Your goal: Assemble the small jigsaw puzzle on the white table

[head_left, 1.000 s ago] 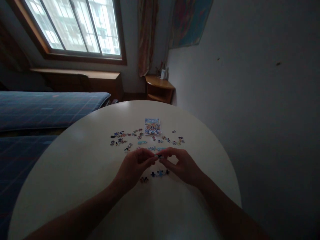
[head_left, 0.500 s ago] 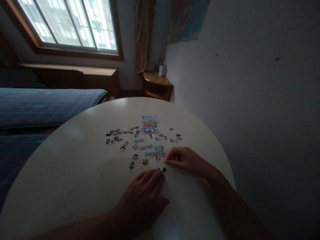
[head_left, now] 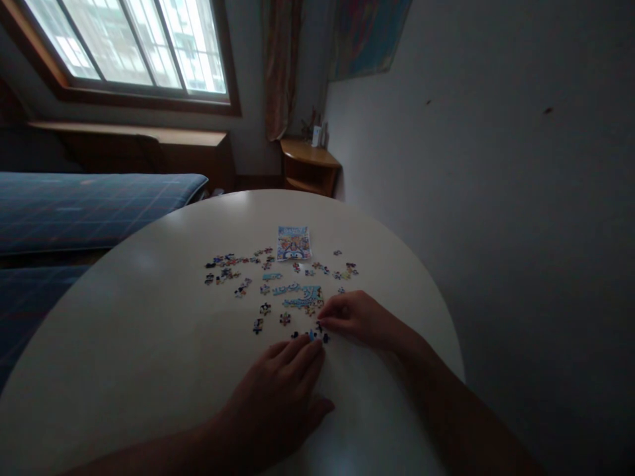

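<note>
My left hand (head_left: 280, 396) lies flat on the table, fingers stretched out, its fingertips at a short row of joined puzzle pieces (head_left: 311, 335) that they partly cover. My right hand (head_left: 360, 320) is closed in a pinch on a small dark puzzle piece (head_left: 319, 326), just above that row. Beyond the hands lies a joined light-blue puzzle section (head_left: 310, 296), with a curved strip (head_left: 286, 289) at its left. Single pieces, such as one with a dark-and-white print (head_left: 265, 309) and a brownish one (head_left: 284, 319), lie close by.
A printed picture sheet (head_left: 293, 244) lies at the far middle of the round white table (head_left: 163, 330). Many loose pieces (head_left: 228, 272) are scattered left of it, several more (head_left: 346, 272) to its right. A wall (head_left: 496, 231) stands right, a plaid mattress (head_left: 99, 205) left.
My right hand has moved left with the piece, to the row by my left fingertips. More of that row shows now. My left hand stays nearly in place; the view has shifted slightly.
</note>
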{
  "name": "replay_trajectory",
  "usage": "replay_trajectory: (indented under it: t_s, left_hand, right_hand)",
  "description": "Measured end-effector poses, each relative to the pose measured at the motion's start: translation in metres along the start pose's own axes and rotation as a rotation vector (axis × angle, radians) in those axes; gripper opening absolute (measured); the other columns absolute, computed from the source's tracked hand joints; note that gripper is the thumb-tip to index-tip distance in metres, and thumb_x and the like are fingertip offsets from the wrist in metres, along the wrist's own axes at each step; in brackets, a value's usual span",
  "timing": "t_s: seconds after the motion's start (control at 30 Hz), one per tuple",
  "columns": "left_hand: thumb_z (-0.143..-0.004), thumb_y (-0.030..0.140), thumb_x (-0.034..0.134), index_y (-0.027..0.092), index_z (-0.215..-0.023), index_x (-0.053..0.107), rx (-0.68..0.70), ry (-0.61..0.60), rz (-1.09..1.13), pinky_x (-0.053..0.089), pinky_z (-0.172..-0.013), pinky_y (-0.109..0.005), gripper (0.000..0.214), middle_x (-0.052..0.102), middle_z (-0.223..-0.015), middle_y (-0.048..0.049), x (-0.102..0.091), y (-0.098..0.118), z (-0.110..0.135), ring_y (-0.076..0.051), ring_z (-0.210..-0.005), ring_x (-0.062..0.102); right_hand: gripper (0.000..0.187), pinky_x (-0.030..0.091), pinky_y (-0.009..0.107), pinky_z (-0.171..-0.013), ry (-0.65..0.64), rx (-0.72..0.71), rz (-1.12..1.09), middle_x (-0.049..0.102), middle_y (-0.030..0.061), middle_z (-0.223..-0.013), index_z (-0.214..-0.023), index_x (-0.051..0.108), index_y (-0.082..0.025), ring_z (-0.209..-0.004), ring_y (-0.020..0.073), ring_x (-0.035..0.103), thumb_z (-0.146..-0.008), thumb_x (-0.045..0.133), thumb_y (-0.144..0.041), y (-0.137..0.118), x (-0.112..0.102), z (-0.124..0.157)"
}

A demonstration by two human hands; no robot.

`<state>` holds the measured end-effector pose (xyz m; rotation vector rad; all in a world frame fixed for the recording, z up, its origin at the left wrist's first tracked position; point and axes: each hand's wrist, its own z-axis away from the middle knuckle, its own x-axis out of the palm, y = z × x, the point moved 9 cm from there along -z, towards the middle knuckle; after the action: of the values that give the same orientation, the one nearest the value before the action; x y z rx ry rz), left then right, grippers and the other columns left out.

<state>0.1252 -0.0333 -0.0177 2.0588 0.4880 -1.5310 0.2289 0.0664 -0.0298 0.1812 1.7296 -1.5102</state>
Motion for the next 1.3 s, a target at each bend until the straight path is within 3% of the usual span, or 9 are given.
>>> replay_trajectory:
  t_s: [0.2, 0.5, 0.7, 0.97, 1.17, 1.3]
  left_hand:
    - [-0.093, 0.043, 0.058, 0.010, -0.128, 0.056, -0.028, -0.017, -0.032, 0.053, -0.097, -0.047, 0.049, 0.060, -0.135, -0.0139, 0.002, 0.000, 0.003, -0.032, -0.124, 0.056]
    - [-0.095, 0.046, 0.054, 0.008, -0.128, 0.057, 0.001, -0.019, -0.100, 0.053, -0.095, -0.047, 0.051, 0.059, -0.137, -0.0154, 0.003, 0.008, 0.003, -0.033, -0.125, 0.055]
    - [-0.095, 0.048, 0.052, 0.007, -0.129, 0.057, 0.020, 0.000, -0.115, 0.054, -0.094, -0.045, 0.053, 0.058, -0.137, -0.0148, 0.003, 0.010, 0.003, -0.032, -0.124, 0.056]
    - [-0.096, 0.049, 0.052, 0.007, -0.126, 0.058, 0.119, 0.001, -0.119, 0.053, -0.096, -0.042, 0.052, 0.059, -0.136, -0.0155, 0.003, 0.020, 0.003, -0.031, -0.124, 0.056]
    - [-0.094, 0.050, 0.054, 0.009, -0.123, 0.059, 0.111, 0.001, -0.113, 0.052, -0.096, -0.042, 0.051, 0.060, -0.135, -0.0160, 0.006, 0.020, 0.004, -0.031, -0.121, 0.058]
    - [-0.094, 0.049, 0.053, 0.008, -0.122, 0.059, 0.118, 0.040, -0.123, 0.051, -0.097, -0.042, 0.050, 0.060, -0.134, -0.0170, 0.004, 0.020, 0.004, -0.031, -0.122, 0.057]
  right_hand:
    - [0.019, 0.048, 0.025, -0.067, -0.067, 0.014, -0.023, 0.075, 0.0035, -0.083, -0.094, 0.077, -0.020, -0.074, 0.0156, 0.067, -0.086, 0.066, -0.034, 0.006, 0.006, 0.000]
    - [0.019, 0.050, 0.025, -0.066, -0.012, 0.022, -0.053, 0.075, 0.0037, -0.083, -0.096, 0.075, -0.019, -0.073, 0.0152, 0.068, -0.086, 0.066, -0.032, 0.005, 0.003, 0.000]
    - [0.020, 0.053, 0.028, -0.076, 0.014, -0.020, -0.141, 0.076, 0.0060, -0.099, -0.101, 0.075, -0.020, -0.085, 0.0166, 0.070, -0.088, 0.063, -0.029, 0.001, 0.004, -0.002]
    - [0.016, 0.046, 0.023, -0.059, 0.091, -0.011, -0.066, 0.073, 0.0024, -0.076, -0.091, 0.077, -0.019, -0.064, 0.0126, 0.063, -0.084, 0.067, -0.029, -0.005, 0.009, -0.006]
    - [0.011, 0.045, 0.021, -0.058, 0.080, -0.017, -0.073, 0.072, 0.0023, -0.076, -0.084, 0.074, -0.017, -0.063, 0.0112, 0.061, -0.080, 0.069, -0.025, -0.008, 0.017, -0.006]
    - [0.022, 0.044, 0.020, -0.056, 0.015, -0.039, -0.113, 0.071, 0.0010, -0.077, -0.101, 0.071, -0.016, -0.060, 0.0096, 0.059, -0.081, 0.067, -0.022, -0.013, 0.019, -0.004]
